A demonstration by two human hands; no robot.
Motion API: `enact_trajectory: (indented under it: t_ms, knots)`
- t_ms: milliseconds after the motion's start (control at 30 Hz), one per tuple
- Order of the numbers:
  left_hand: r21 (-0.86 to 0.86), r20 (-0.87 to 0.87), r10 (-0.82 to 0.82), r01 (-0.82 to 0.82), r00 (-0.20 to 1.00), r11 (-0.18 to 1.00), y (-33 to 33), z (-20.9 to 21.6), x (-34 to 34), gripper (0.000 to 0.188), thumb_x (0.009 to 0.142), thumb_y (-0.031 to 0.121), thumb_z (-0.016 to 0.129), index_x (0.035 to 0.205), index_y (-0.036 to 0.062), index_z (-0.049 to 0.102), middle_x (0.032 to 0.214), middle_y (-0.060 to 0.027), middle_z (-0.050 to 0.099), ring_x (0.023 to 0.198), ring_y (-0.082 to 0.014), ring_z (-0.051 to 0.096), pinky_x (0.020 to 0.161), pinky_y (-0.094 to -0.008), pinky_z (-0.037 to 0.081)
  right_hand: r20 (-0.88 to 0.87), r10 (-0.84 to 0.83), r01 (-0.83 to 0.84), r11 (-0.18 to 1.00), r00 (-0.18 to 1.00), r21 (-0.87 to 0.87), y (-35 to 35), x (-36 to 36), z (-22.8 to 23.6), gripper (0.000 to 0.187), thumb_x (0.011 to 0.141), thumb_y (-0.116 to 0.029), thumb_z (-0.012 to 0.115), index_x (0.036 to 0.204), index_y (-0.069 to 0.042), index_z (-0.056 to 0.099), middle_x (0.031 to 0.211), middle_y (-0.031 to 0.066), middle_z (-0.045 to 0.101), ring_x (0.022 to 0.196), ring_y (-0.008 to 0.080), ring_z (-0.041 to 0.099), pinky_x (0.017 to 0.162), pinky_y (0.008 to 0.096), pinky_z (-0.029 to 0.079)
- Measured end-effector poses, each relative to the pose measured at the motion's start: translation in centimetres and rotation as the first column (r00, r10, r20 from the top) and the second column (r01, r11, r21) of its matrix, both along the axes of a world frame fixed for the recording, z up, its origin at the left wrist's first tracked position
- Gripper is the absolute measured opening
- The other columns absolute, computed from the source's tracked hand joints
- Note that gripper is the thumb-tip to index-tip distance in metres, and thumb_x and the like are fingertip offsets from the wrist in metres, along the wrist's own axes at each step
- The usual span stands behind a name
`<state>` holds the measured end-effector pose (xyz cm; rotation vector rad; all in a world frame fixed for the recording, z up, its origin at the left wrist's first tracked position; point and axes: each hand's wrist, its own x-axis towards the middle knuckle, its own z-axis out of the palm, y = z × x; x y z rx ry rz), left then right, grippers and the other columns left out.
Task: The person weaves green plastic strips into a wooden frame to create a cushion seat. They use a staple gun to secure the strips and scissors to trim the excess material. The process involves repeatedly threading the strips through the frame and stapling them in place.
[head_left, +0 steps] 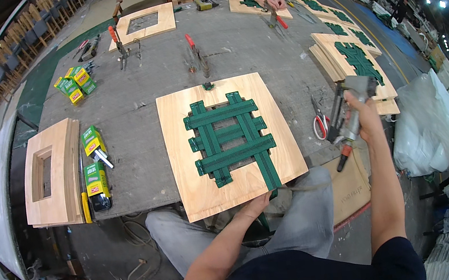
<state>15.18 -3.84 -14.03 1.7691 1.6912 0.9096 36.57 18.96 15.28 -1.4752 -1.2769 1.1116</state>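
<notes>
The wooden panel (230,193), with green straps (236,154) woven over its opening, lies in front of the person, and its near part comes past the edge of the surface (129,101), above the lap. This overhang seems to leave room for the left hand (254,205), which is at the panel's near edge, beside the hanging strap end; its fingers are mostly hidden, so I cannot tell how far they are curled or if they grip the strap. To the right of the panel, the right hand (367,114) is wrapped around a staple gun (362,87) and holds it raised, apart from the panel, perhaps to leave the straps free. At the panel's far edge stands a red-handled clamp (193,47), which probably keeps the wood from sliding. The scissors (322,126) lie right of the panel, and the bare frames (71,200) are stacked to its left, near small boxes (95,179), apparently to be within easy reach.
</notes>
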Motion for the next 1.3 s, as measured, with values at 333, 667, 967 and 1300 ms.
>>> enact_trajectory:
  t_ms: [333,667,967,1300]
  knots:
    - [-0.14,-0.289,-0.09,0.051,0.953,0.989,0.6,0.0,-0.5,0.057,0.108,0.051,0.04,0.155,0.0184,0.039,0.165,-0.0099,0.036,0.149,-0.0337,0.037,0.121,-0.0471,0.033,-0.009,0.423,-0.409,0.871,0.906,-0.273,-13.0,-5.4,-7.4,0.025,0.094,-0.016,0.075,0.111,-0.002,0.065,0.089,0.0045,0.068,0.052,0.0113,0.057,0.046,0.0285,0.046]
    - [-0.102,-0.036,0.054,-0.058,0.998,0.993,0.3,1.2,-0.5,0.054,0.103,0.051,0.049,0.15,0.0259,0.046,0.16,-0.0125,0.042,0.148,-0.0379,0.037,0.12,-0.052,0.032,0.076,0.508,-0.445,0.809,0.858,-0.384,-14.2,-8.4,-8.6,0.024,0.096,-0.017,0.073,0.109,-0.001,0.062,0.078,0.002,0.063,0.052,0.0084,0.056,0.044,0.0265,0.043]
    - [-0.248,-0.156,-0.05,0.01,0.987,0.969,0.3,0.4,-0.4,0.063,0.105,0.059,0.036,0.157,0.0239,0.036,0.168,-0.0102,0.03,0.153,-0.0351,0.031,0.123,-0.052,0.028,0.111,0.482,-0.394,0.811,0.869,-0.432,-15.1,-9.0,-9.3,0.03,0.095,-0.012,0.074,0.118,-0.001,0.057,0.079,0.001,0.062,0.051,0.0071,0.052,0.043,0.0262,0.04]
    - [0.056,-0.998,0.052,0.145,0.031,0.988,0.1,-2.0,-0.2,0.055,0.109,0.049,0.033,0.157,0.0225,0.036,0.166,-0.0116,0.034,0.151,-0.0356,0.036,0.122,-0.0508,0.032,0.057,0.473,-0.413,0.815,0.879,-0.406,-15.8,-10.2,-9.0,0.024,0.096,-0.007,0.071,0.118,-0.001,0.062,0.082,-0.0005,0.063,0.05,0.0055,0.05,0.042,0.0244,0.039]
